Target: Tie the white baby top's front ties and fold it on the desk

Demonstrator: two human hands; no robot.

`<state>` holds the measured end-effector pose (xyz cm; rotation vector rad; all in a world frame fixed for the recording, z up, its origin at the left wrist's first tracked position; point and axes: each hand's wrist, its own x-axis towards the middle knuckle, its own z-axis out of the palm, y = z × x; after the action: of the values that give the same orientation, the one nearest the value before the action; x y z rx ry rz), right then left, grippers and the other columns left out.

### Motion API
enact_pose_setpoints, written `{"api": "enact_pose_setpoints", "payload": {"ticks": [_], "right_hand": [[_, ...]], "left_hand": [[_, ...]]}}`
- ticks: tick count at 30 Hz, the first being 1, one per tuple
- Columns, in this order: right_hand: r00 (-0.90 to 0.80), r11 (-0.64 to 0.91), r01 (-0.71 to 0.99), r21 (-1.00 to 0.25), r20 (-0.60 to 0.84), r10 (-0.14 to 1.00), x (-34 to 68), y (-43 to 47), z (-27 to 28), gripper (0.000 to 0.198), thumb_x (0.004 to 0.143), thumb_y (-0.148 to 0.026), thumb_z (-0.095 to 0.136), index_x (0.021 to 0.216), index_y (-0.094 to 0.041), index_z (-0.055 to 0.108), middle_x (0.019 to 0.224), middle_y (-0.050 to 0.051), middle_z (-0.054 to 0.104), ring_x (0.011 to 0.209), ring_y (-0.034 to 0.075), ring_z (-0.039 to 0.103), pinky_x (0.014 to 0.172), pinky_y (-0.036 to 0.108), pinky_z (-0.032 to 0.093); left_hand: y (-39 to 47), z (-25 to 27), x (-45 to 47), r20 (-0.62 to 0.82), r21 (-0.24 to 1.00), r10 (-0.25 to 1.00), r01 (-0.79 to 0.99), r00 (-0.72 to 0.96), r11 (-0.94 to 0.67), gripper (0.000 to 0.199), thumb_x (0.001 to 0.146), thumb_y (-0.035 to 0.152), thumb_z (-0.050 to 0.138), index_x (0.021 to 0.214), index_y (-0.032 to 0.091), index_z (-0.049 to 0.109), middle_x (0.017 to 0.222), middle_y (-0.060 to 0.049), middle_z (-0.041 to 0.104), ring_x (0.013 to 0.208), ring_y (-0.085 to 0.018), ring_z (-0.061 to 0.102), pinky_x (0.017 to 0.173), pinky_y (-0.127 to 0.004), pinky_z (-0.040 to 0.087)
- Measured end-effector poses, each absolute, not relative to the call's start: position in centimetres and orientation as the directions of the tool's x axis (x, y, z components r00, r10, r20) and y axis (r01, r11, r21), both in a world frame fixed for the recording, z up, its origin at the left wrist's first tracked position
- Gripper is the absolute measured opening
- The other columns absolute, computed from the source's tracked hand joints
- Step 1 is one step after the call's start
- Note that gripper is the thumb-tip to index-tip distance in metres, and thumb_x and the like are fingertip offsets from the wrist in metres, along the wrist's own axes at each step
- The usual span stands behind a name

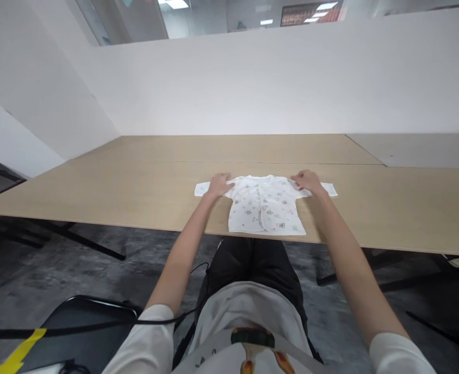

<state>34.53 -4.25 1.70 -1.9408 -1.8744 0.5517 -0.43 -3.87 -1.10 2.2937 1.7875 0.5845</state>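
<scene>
A small white long-sleeved baby shirt with a scattered print lies spread flat on the table, its collar away from me and its hem close to the front edge. Its sleeves stretch out to both sides. On the sleeve by the left shoulder rests my left hand, fingers extended and thumb apart, holding nothing. My right hand is at the opposite shoulder, with thumb and fingertips pinched on the cloth there. Each hand covers part of a sleeve.
The light wooden table runs wide to both sides, up to a white wall behind. A black chair stands at my lower left, with a black cable crossing above it and yellow tape hanging from the cable.
</scene>
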Motion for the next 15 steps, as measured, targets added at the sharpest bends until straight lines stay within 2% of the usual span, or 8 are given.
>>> {"api": "enact_pose_setpoints", "payload": {"ticks": [1, 3, 6, 8, 11, 13, 15], "right_hand": [[0.095, -0.069, 0.906, -0.418, 0.042, 0.995, 35.7, -3.9, 1.4, 0.026, 0.086, -0.034, 0.055, 0.089, -0.011, 0.064, 0.091, 0.016, 0.068, 0.084, 0.024, 0.065, 0.072, 0.031, 0.047], [0.119, -0.096, 0.975, -0.199, 0.107, 0.987, 37.8, -3.4, 0.5, 0.028, 0.085, -0.029, 0.055, 0.104, -0.01, 0.062, 0.104, 0.02, 0.066, 0.103, 0.031, 0.059, 0.085, 0.041, 0.043], [0.017, -0.014, 1.0, -0.024, 0.114, 0.993, 39.7, -3.6, -0.9, 0.032, 0.088, -0.024, 0.048, 0.116, -0.011, 0.058, 0.111, 0.023, 0.063, 0.109, 0.033, 0.054, 0.095, 0.052, 0.032], [-0.025, 0.023, 0.999, 0.029, 0.083, 0.996, 40.3, -3.8, -1.1, 0.031, 0.089, -0.018, 0.045, 0.115, -0.01, 0.058, 0.111, 0.023, 0.063, 0.106, 0.031, 0.056, 0.094, 0.049, 0.033], [-0.021, 0.018, 0.998, 0.056, 0.04, 0.999, 41.0, -3.9, 0.5, 0.027, 0.087, -0.009, 0.044, 0.106, -0.009, 0.062, 0.11, 0.022, 0.062, 0.1, 0.028, 0.059, 0.084, 0.038, 0.04], [0.006, -0.011, 0.999, 0.047, 0.098, 0.995, 41.6, -4.0, 2.9, 0.024, 0.087, -0.008, 0.043, 0.101, -0.009, 0.063, 0.109, 0.022, 0.06, 0.095, 0.027, 0.06, 0.078, 0.035, 0.04], [0.056, -0.062, 0.998, 0.02, 0.228, 0.972, 42.3, -4.4, 6.2, 0.024, 0.09, -0.009, 0.041, 0.104, -0.01, 0.06, 0.109, 0.022, 0.058, 0.092, 0.026, 0.06, 0.076, 0.035, 0.039]], "left_hand": [[-3.5, -1.3, -1.4, 0.202, 0.305, 0.969, 0.932, 0.139, -0.197, 0.05, 0.082, 0.041, 0.054, 0.123, 0.013, 0.057, 0.125, -0.016, 0.056, 0.12, -0.029, 0.047, 0.104, -0.041, 0.033], [-3.1, -1.6, -2.9, 0.178, 0.227, 0.979, 0.964, 0.096, -0.135, 0.041, 0.085, 0.039, 0.049, 0.115, 0.013, 0.061, 0.124, -0.016, 0.057, 0.122, -0.029, 0.046, 0.105, -0.042, 0.031], [-2.9, -1.5, -4.0, 0.136, 0.192, 0.975, 0.96, 0.179, -0.203, 0.03, 0.086, 0.036, 0.048, 0.102, 0.016, 0.064, 0.114, -0.012, 0.063, 0.112, -0.025, 0.053, 0.101, -0.038, 0.035], [-2.7, -0.8, -4.1, 0.103, 0.171, 0.969, 0.955, 0.226, -0.241, 0.027, 0.087, 0.033, 0.046, 0.101, 0.016, 0.062, 0.106, -0.011, 0.066, 0.103, -0.023, 0.058, 0.095, -0.034, 0.039], [-2.2, 1.8, -3.9, 0.1, 0.115, 0.968, 0.964, 0.229, -0.239, 0.029, 0.09, 0.032, 0.041, 0.109, 0.015, 0.056, 0.103, -0.012, 0.067, 0.095, -0.022, 0.061, 0.084, -0.031, 0.043], [-1.9, 4.4, -3.8, 0.168, 0.05, 0.964, 0.975, 0.205, -0.216, 0.034, 0.093, 0.035, 0.036, 0.113, 0.014, 0.053, 0.1, -0.014, 0.067, 0.092, -0.023, 0.062, 0.08, -0.03, 0.044], [-2.0, 7.5, -3.8, 0.292, -0.009, 0.937, 0.98, 0.193, -0.199, 0.04, 0.095, 0.039, 0.031, 0.117, 0.012, 0.05, 0.096, -0.014, 0.067, 0.091, -0.023, 0.063, 0.078, -0.03, 0.044]]}}
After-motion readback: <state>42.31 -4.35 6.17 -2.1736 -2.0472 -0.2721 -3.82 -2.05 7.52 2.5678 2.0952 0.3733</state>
